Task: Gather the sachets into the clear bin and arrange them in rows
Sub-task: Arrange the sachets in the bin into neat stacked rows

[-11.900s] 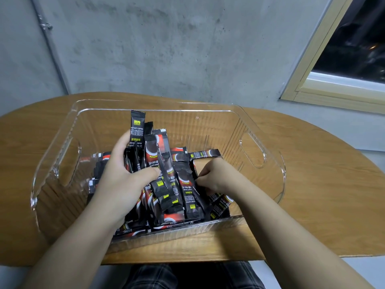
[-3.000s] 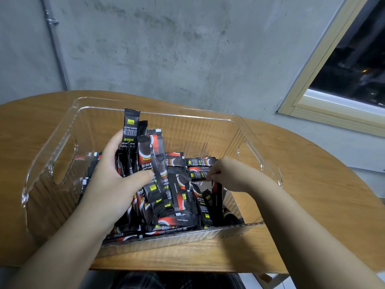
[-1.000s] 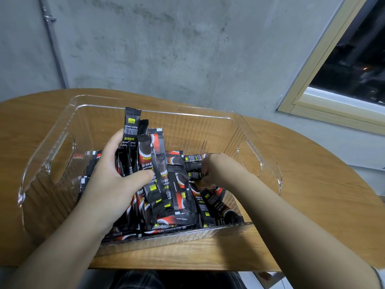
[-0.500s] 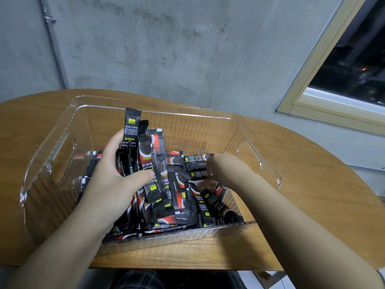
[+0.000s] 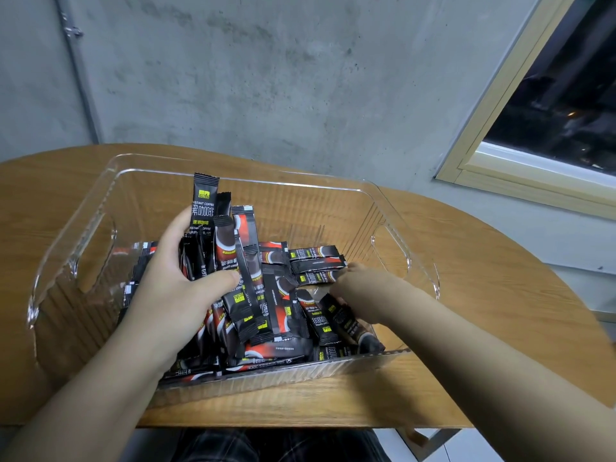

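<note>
A person seated at a rounded wooden counter [image 5: 500, 295] works both hands inside a clear bin [image 5: 393, 208] of instant-coffee sachets. The left hand [image 5: 176, 288], at about 9 o'clock in the bin, curls its fingers and thumb around an upright bundle of sachets [image 5: 230, 248]. The tallest sachet [image 5: 204, 208] in that bundle rises toward 12 o'clock; it is black, carries a small yellow-green logo block at the top and the English words "INSTANT COFFEE" above and below large pale Chinese characters. The neighbouring sticks show a red panel with a dark cup.

The right hand [image 5: 360, 291], at about 3 o'clock in the bin, reaches down among loose sachets [image 5: 336, 321] that lie slanted against the near wall; its fingertips are hidden behind the wrist, so it appears to pinch one stick, though the hold itself cannot be made out. Just beyond it, toward 1 o'clock, three flat sachets [image 5: 315, 261] lie crosswise, stacked one beside another. More sachets lie flat along the near wall at 6 o'clock, one edge reading "BLACK".

The bin has a cut-out handle in each end wall. Behind the counter stand a grey concrete wall [image 5: 266, 78] and, at 2 o'clock, a pale window frame [image 5: 500, 105] around dark glass.
</note>
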